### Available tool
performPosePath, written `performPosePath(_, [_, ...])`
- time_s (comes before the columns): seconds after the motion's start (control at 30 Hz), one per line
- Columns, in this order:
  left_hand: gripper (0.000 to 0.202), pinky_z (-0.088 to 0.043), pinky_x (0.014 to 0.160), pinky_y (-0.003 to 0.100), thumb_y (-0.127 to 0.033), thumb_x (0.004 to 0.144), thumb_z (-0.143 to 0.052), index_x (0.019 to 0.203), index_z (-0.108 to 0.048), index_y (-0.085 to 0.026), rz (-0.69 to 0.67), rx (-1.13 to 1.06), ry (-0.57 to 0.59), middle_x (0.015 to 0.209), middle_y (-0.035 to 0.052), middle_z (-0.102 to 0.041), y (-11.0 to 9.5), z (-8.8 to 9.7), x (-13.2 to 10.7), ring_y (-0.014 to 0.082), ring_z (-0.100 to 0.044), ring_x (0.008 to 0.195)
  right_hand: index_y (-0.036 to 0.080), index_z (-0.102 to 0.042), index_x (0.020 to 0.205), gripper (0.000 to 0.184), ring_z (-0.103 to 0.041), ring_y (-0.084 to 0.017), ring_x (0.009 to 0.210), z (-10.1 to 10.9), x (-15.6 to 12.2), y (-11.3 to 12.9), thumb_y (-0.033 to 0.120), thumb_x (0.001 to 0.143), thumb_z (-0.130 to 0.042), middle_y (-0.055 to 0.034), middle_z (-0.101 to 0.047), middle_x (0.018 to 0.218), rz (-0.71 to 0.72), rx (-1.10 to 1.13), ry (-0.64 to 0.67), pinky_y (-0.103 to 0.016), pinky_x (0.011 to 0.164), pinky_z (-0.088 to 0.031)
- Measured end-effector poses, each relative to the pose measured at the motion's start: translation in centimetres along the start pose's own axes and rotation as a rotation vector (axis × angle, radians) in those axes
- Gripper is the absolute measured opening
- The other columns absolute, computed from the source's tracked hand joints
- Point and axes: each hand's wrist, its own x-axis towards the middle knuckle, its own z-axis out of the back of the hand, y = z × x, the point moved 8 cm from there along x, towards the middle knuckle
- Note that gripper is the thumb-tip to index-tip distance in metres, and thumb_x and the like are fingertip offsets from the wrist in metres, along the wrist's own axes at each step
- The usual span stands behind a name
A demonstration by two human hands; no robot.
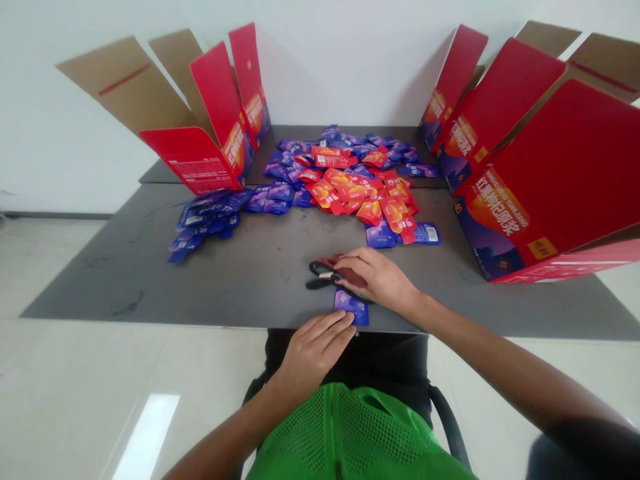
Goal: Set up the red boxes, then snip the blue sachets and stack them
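Note:
A single blue sachet [354, 308] lies near the front edge of the table. The fingers of my left hand [316, 350] lie stretched out and close together, with the tips on the sachet's lower left part. Just above it, my right hand [376, 277] is curled round a black looped thing [320, 269] with a pale tag and a reddish-brown part. Its exact kind I cannot make out, since the fingers hide much of it. The looped thing overlaps the sachet's upper edge.
Behind my hands lies a heap of red sachets [350, 190] and blue sachets [293, 157]. More blue sachets are piled at the left. Open red cartons [200, 160] stand at the left, and larger open red cartons [530, 193] at the right, on the grey table [125, 267].

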Motion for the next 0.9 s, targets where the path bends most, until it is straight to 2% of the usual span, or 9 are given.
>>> performPosePath(0.1, [0.027,-0.057,0.105,0.037,-0.014,0.107,-0.05,0.126,-0.07,-0.015,0.015,-0.007,-0.016,0.134,0.0067,-0.073,0.1,0.2,0.1,0.0201,-0.067,0.127,0.021,-0.066,0.125,0.027,-0.068,-0.028,0.111,1.7,1.3,-1.3,0.031,0.099,-0.066,-0.0131,-0.07,0.124,-0.012,-0.094,-0.062,-0.046,0.091,-0.059])
performPosePath(0.2, [0.026,-0.056,0.105,0.037,-0.015,0.107,-0.05,0.124,-0.071,-0.015,0.027,-0.032,-0.029,0.132,0.006,-0.074,0.3,0.1,-0.1,0.0201,-0.068,0.126,0.024,-0.062,0.131,0.034,-0.065,-0.026,0.12,2.9,0.5,1.4,0.03,0.098,-0.068,-0.0108,-0.068,0.133,-0.015,-0.038,-0.105,-0.045,0.098,-0.058])
performPosePath(0.33, [0.025,-0.058,0.099,0.035,-0.016,0.108,-0.05,0.118,-0.072,-0.015,0.058,-0.054,-0.046,0.116,0.005,-0.08,0.6,0.0,-0.3,0.0194,-0.073,0.112,0.026,-0.062,0.131,0.031,-0.066,-0.021,0.12,0.8,-1.8,4.7,0.028,0.101,-0.064,-0.0074,-0.069,0.131,0.057,0.08,0.036,-0.039,0.099,-0.058])
performPosePath(0.43, [0.025,-0.057,0.103,0.036,-0.015,0.107,-0.051,0.122,-0.071,-0.016,0.059,-0.068,-0.039,0.127,0.0053,-0.076,0.6,0.0,-0.3,0.02,-0.07,0.122,0.024,-0.063,0.128,0.029,-0.068,-0.022,0.115,-0.4,-1.2,1.7,0.031,0.1,-0.066,-0.0087,-0.07,0.126,0.017,0.064,0.031,-0.04,0.096,-0.059])
performPosePath(0.5, [0.024,-0.056,0.105,0.037,-0.014,0.107,-0.053,0.123,-0.07,-0.016,0.059,-0.076,-0.042,0.133,0.005,-0.074,0.6,0.1,-0.2,0.0197,-0.068,0.126,0.022,-0.065,0.126,0.03,-0.069,-0.025,0.109,0.0,0.1,-1.1,0.034,0.098,-0.068,-0.011,-0.071,0.122,-0.013,-0.008,-0.009,-0.042,0.091,-0.06])
performPosePath(0.57, [0.023,-0.056,0.105,0.036,-0.014,0.106,-0.054,0.121,-0.071,-0.016,0.064,-0.082,-0.051,0.132,0.0046,-0.074,0.7,0.2,-0.1,0.0192,-0.069,0.125,0.021,-0.066,0.126,0.03,-0.069,-0.027,0.108,1.0,1.3,-2.3,0.033,0.098,-0.068,-0.0125,-0.071,0.122,-0.017,-0.071,-0.041,-0.044,0.089,-0.06])
performPosePath(0.7, [0.021,-0.058,0.103,0.037,-0.014,0.105,-0.056,0.119,-0.072,-0.017,0.074,-0.096,-0.064,0.126,0.0046,-0.077,0.7,0.1,-0.1,0.0199,-0.071,0.12,0.024,-0.062,0.132,0.034,-0.066,-0.024,0.121,2.6,0.6,1.6,0.03,0.099,-0.067,-0.0101,-0.068,0.133,0.004,-0.007,-0.068,-0.042,0.098,-0.058])
performPosePath(0.8, [0.02,-0.061,0.096,0.035,-0.012,0.104,-0.056,0.113,-0.074,-0.017,0.094,-0.105,-0.048,0.109,0.0039,-0.081,0.9,-0.3,-0.2,0.0187,-0.076,0.102,0.025,-0.062,0.131,0.03,-0.066,-0.02,0.12,1.0,-1.3,5.1,0.027,0.101,-0.063,-0.0071,-0.069,0.132,0.05,0.089,0.05,-0.037,0.099,-0.058])
performPosePath(0.9, [0.022,-0.06,0.098,0.035,-0.012,0.105,-0.054,0.117,-0.073,-0.016,0.086,-0.113,-0.046,0.116,0.005,-0.08,0.9,-0.2,-0.2,0.0196,-0.075,0.11,0.025,-0.064,0.129,0.028,-0.068,-0.02,0.115,-0.4,-1.4,3.3,0.029,0.102,-0.062,-0.0074,-0.07,0.126,0.018,0.1,0.065,-0.037,0.096,-0.06])
